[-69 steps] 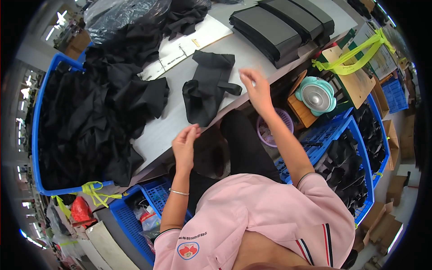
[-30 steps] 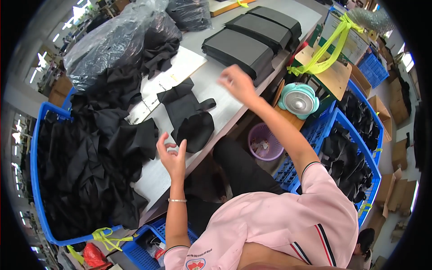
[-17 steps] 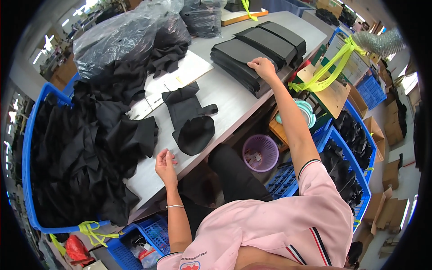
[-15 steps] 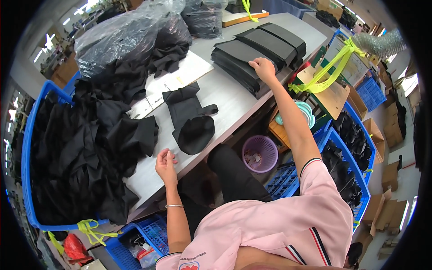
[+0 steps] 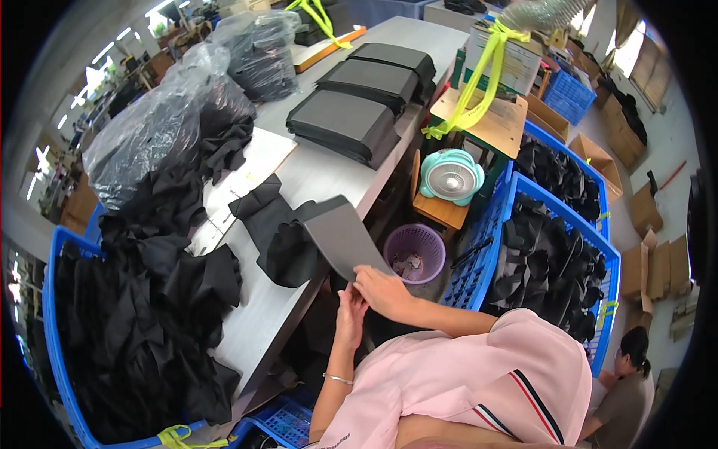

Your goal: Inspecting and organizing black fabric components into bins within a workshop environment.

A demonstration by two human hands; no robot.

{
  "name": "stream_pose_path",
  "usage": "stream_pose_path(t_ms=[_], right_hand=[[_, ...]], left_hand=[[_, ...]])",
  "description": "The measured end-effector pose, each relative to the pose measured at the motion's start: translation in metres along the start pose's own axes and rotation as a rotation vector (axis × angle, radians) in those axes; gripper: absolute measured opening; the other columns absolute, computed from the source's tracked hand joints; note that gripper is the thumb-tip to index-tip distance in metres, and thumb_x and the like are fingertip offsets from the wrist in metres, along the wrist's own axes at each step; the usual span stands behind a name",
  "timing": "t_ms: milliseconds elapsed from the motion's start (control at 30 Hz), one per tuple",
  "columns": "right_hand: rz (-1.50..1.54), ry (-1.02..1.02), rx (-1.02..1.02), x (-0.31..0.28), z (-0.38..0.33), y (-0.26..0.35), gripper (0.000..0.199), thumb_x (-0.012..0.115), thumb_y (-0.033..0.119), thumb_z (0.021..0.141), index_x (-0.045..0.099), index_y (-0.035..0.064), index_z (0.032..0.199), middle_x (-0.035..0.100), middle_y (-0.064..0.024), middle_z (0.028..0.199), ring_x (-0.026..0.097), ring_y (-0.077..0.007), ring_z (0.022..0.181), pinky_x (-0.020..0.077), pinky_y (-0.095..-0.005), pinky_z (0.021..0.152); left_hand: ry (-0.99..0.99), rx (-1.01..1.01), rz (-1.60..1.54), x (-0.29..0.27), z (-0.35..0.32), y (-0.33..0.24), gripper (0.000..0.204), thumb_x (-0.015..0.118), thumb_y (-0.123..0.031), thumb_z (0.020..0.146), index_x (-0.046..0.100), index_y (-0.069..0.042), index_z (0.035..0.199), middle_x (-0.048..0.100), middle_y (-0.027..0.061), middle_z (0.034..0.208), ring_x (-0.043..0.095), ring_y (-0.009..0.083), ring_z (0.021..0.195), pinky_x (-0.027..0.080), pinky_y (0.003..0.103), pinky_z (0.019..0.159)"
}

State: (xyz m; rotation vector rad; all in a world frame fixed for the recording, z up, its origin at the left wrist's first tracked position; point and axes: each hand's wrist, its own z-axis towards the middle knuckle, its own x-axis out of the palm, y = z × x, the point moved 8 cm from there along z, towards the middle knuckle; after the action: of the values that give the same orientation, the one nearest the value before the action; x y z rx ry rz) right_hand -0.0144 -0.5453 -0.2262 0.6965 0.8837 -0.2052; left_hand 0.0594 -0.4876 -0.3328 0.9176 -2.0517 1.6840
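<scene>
A flat dark grey rectangular panel (image 5: 345,236) is raised over the table's front edge, tilted. My right hand (image 5: 385,293) is closed on its near end. My left hand (image 5: 349,320), with a bracelet at the wrist, meets the right hand there, fingertips closed at the panel's near corner; part of that grip is hidden. Just beyond, a black sewn fabric piece (image 5: 288,251) with a rounded end lies on the table (image 5: 250,322), partly covered by the panel. Farther back, several stacks of similar dark panels (image 5: 340,120) lie in a row.
At left, a blue crate (image 5: 56,329) overflows with black fabric pieces. Clear plastic bags (image 5: 149,135) sit behind it. Right of the table are a purple basket (image 5: 415,254), a turquoise fan-like device (image 5: 452,177) and blue crates (image 5: 486,277) of black pieces. A person (image 5: 628,389) sits at lower right.
My right hand has left the stack and come back toward me with a panel. The left hand has moved right to meet it. The whole view has shifted.
</scene>
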Motion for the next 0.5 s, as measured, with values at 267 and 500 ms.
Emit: stream_pose_path(t_ms=[267,500], right_hand=[[0.555,0.189,0.181,-0.010,-0.046,0.014,0.025,0.051,0.023,0.102,0.059,0.0029,0.114,0.063,-0.0152,0.113,0.065,-0.0316,0.096,0.0531,-0.0382,0.082],[0.615,0.209,0.106,-0.010,-0.053,0.045,0.025,0.051,0.024,0.101,0.061,0.0031,0.113,0.063,-0.0150,0.111,0.062,-0.0288,0.103,0.0465,-0.0396,0.091]], left_hand=[[0.071,-0.150,-0.061,-0.001,-0.002,0.021,0.102,0.048,-0.084,0.075,0.043,-0.010,0.145,0.051,0.0105,0.142,0.046,0.0239,0.133,0.037,0.042,0.112],[0.437,0.063,-0.279,0.063,-0.017,-0.031,0.129,0.057,-0.087,0.065,0.013,-0.009,0.158,0.025,0.0205,0.159,0.033,0.0431,0.142,0.033,0.064,0.112]])
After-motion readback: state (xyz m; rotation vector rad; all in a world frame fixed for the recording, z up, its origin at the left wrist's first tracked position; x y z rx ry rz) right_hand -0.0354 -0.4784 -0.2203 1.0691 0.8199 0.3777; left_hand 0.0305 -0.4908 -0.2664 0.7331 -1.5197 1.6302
